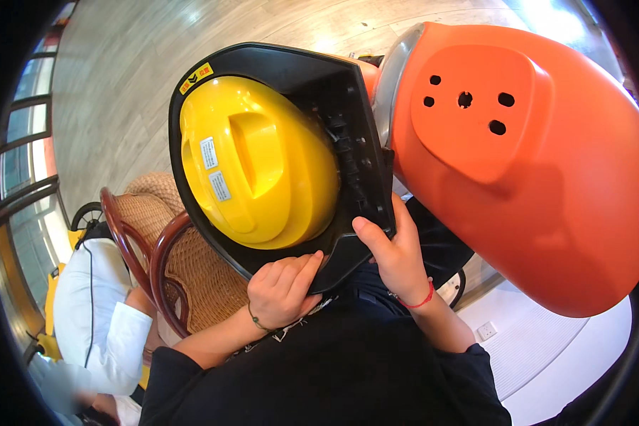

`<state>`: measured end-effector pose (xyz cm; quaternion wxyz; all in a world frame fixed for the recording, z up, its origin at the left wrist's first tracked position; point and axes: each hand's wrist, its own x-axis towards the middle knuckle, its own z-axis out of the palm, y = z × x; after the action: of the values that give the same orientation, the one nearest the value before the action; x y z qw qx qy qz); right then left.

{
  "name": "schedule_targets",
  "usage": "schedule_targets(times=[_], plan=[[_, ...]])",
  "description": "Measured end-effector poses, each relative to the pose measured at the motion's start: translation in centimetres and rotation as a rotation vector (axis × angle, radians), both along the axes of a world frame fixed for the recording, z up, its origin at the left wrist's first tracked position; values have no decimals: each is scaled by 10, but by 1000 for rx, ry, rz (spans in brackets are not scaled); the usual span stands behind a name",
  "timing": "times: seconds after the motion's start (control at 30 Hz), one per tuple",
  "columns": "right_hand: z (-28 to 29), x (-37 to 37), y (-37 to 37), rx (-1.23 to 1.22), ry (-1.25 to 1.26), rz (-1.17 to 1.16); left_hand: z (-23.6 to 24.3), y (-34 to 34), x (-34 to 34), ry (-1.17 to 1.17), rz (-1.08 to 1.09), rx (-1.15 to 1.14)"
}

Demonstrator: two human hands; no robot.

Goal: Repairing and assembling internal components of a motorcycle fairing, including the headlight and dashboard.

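Observation:
A black plastic shell [277,62] with a deep, curved rim is in front of my body, an arrow sticker at its upper left. Inside it sits a yellow hard hat [302,160] with two small pale labels. My left hand [282,290] is closed on the shell's near edge, its fingers bent over the rim. At the near right corner, my right hand [397,250] grips the shell, thumb on top and the other fingers partly hidden beneath. Directly right of the shell is a large orange rounded casing [539,199] with several dark holes; neither hand touches it.
A wicker chair [206,273] with curved brown arms stands to the left. Beyond it, a person in a white top [96,312] is at the lower left. A white table-like surface [539,362] with a small socket plate lies at the lower right. Wood-look flooring [142,92] spreads behind.

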<state>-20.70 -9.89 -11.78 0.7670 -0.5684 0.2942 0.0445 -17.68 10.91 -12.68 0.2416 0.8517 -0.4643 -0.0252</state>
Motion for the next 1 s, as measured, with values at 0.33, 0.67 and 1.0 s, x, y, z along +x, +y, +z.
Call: schedule_targets(times=[0.33,0.67,1.0], plan=[[11,2,3,-1,80,17,4,22,11,189,-56,-295],[-9,4,9,135,158,-39,-1,89,135,745,733,-329],[-8,43,25,555,28,35,67,126,188,803,633,-574]])
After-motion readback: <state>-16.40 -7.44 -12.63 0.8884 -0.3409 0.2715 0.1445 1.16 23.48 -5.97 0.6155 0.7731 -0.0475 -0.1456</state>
